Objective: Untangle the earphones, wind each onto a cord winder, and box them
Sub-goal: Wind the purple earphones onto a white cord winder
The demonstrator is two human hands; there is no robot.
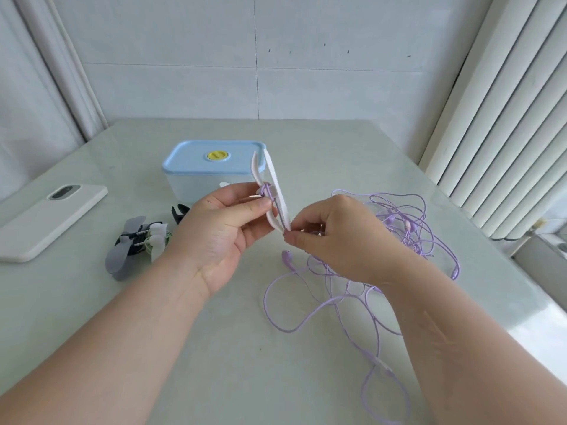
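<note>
My left hand (pixel 227 228) pinches a white cord winder (pixel 274 179) held upright above the table, with a few turns of purple cord around its middle. My right hand (pixel 334 237) pinches the purple cord at the winder's lower tip. The rest of the purple earphones (pixel 399 240) lies in a loose tangle on the table to the right and in front. A clear box with a shut blue lid (pixel 211 161) stands behind the hands. Left of my left wrist lie wound earphones on grey and white winders (pixel 138 243).
A white phone (pixel 49 219) lies face down at the table's left edge. A small black winder or clip (pixel 179 211) lies by the box's front. The table's right edge runs next to white ribbed panels (pixel 506 133).
</note>
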